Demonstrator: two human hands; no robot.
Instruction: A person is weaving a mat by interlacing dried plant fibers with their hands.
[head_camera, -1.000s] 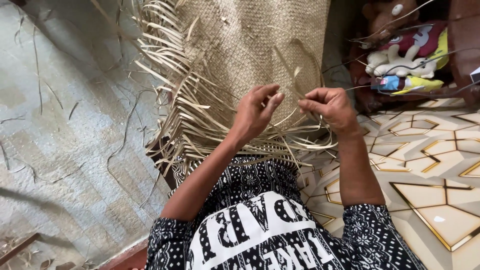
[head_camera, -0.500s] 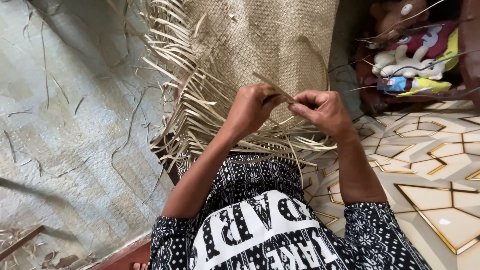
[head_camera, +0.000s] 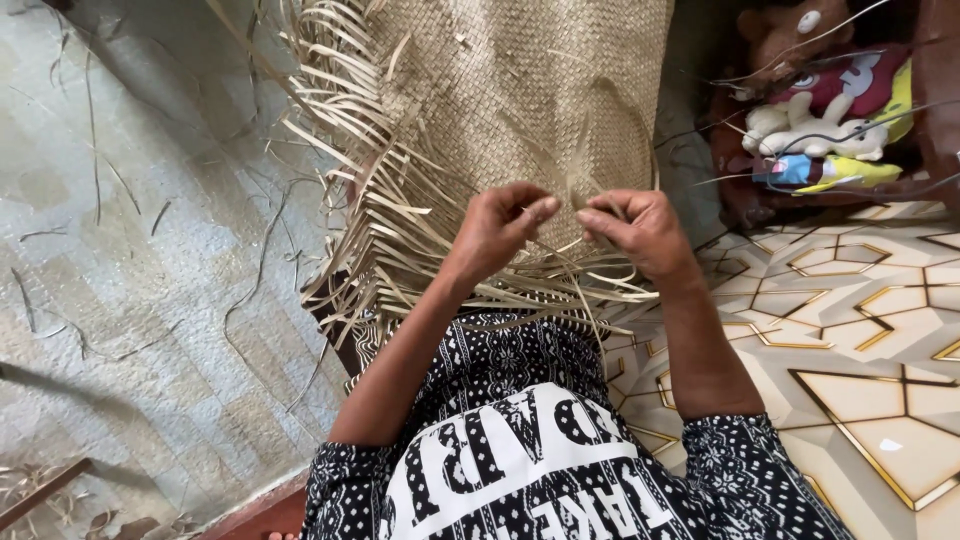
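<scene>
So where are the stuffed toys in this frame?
In the head view the stuffed toys sit at the upper right, right of the woven mat and beyond the right hand, above the patterned floor tiles.

tan checker-woven mat (head_camera: 520, 90), black-and-white patterned dress (head_camera: 520, 450), cream floor tiles (head_camera: 880, 400) with gold lines, grey floor (head_camera: 130, 300).

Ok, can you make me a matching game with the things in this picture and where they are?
Things:
1. woven mat
2. soft toys
3. patterned tile floor
4. loose strands

Places:
A. top right corner
B. under both hands, top middle
C. scattered on the grey floor, left
D. lower right

Pairs: 1-B, 2-A, 3-D, 4-C. The left hand and right hand pinch thin strips at the mat's edge.
</scene>
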